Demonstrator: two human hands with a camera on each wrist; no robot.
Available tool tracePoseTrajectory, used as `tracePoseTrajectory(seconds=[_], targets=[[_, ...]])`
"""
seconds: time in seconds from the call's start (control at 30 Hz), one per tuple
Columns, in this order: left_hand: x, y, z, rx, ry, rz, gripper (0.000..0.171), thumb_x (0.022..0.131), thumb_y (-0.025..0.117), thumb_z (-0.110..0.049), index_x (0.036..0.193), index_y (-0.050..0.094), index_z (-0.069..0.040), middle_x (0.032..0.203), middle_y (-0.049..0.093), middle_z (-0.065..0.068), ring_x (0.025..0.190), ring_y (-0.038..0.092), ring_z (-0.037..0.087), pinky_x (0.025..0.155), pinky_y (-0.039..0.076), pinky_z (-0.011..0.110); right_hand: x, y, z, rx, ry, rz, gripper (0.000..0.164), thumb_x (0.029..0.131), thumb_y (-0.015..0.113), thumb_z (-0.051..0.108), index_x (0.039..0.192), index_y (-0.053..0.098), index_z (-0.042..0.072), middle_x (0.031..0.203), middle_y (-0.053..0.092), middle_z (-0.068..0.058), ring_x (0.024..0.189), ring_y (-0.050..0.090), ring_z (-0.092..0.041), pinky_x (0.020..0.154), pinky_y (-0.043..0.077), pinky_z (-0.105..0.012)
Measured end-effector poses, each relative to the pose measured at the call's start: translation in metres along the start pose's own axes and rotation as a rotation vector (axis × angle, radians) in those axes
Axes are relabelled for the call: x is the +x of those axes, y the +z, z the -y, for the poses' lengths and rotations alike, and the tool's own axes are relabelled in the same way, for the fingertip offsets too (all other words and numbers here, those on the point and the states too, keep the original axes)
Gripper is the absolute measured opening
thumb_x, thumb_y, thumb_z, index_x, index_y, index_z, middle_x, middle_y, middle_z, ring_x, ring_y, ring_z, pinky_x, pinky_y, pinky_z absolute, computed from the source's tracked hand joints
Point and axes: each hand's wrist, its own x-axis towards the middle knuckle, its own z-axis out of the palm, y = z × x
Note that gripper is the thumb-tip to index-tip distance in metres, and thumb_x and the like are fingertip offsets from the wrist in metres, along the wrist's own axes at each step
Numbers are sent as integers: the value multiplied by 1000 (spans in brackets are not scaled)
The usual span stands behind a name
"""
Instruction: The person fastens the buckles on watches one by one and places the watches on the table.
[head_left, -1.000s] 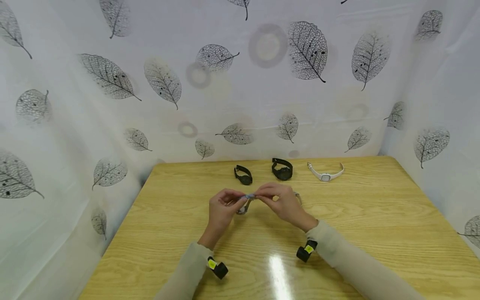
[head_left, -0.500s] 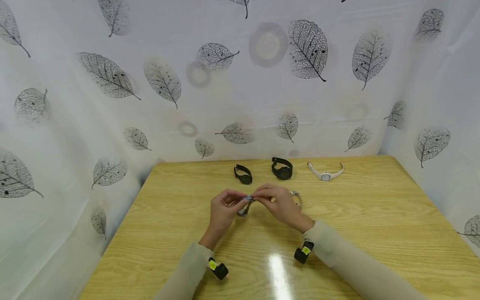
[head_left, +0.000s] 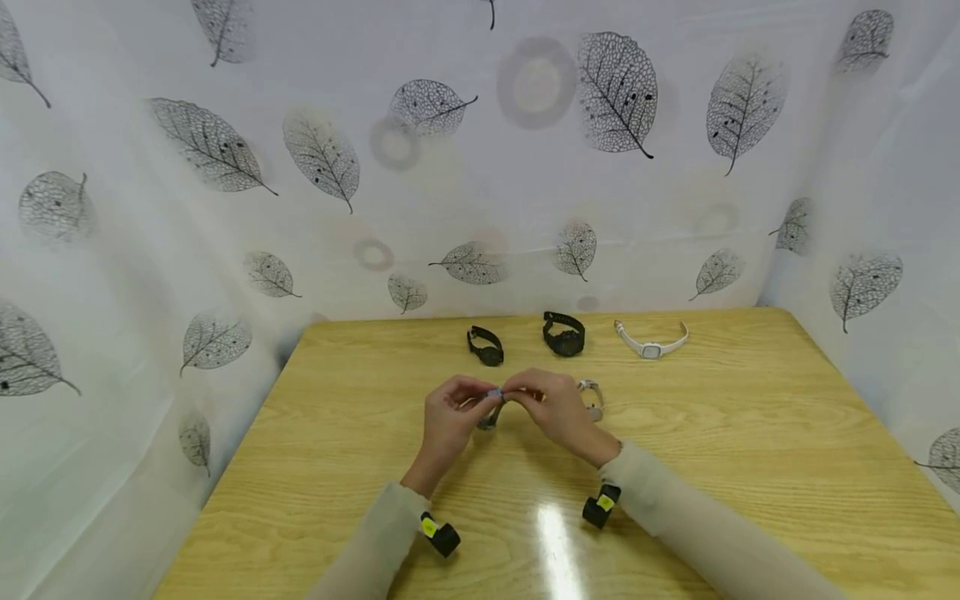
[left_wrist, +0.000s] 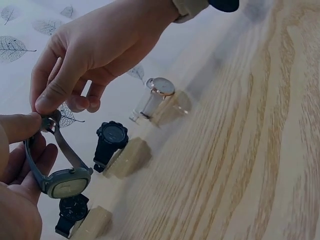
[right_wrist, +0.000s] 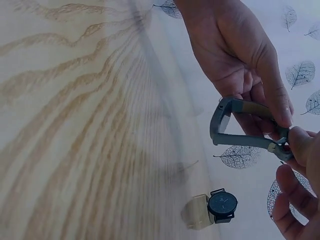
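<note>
Grey watch (left_wrist: 67,182) hangs in a loop above the table (head_left: 337,467), its strap ends pinched by the left hand (head_left: 450,419) and the right hand (head_left: 558,408), fingertips meeting at the clasp. Just beside the right hand sits a pale watch (head_left: 595,413). Behind, left to right, are a small black watch (head_left: 491,356), a larger black watch (head_left: 567,342) and a white watch (head_left: 652,351).

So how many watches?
5: held watch in the left hand and right hand; second watch partly behind the right; farther back, small black watch, big black watch, white watch. Others may be hidden.
</note>
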Motion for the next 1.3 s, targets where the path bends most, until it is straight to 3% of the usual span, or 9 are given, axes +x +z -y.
tracePoseTrajectory(seconds=[0.23,0.37,0.63,0.83,0.93,1.13,1.3], targets=[[1,0,0,-8,-3,-16,20,89,81,-5,104,70,4,104,73,22,98,74,27,82,63,33,-6,1,0,91,86,-9,19,94,75,6,112,77,12,94,76,-1,60,67,-24,51,53,-29],[1,-1,0,11,-10,-27,22,87,82,-3,105,70,2,104,74,20,97,73,25,83,62,33,-9,1,1,127,107,-12,21,95,74,5,114,77,13,99,77,-1,64,70,-26,53,57,-30],[-1,-2,-1,90,22,-40,27,82,85,2,104,70,4,102,74,20,92,74,24,81,62,31,-7,2,2,139,14,-49,21,92,74,-4,110,79,6,104,76,-7,72,70,-20,60,59,-26],[-1,2,-2,122,67,-32,31,81,85,1,106,69,9,100,75,19,91,75,27,79,63,31,-7,5,1,107,-16,-18,21,92,73,-5,110,79,5,105,75,-6,81,70,-15,63,55,-19],[-1,3,0,134,84,-30,30,81,85,1,105,70,9,99,75,18,90,75,27,79,63,31,-8,5,2,105,5,-6,22,93,73,-2,112,79,8,107,75,-3,83,71,-16,64,56,-20],[0,1,0,115,69,-44,23,82,85,-1,101,73,1,98,75,18,90,75,25,78,63,32,-12,4,3,147,113,24,25,96,72,5,121,74,6,108,76,-5,67,72,-27,60,59,-28],[0,-1,0,118,40,-31,25,81,85,-1,103,72,1,101,75,18,92,74,23,81,63,32,-14,4,2,142,141,27,25,97,73,8,122,74,9,107,77,-2,65,70,-19,56,57,-30]])
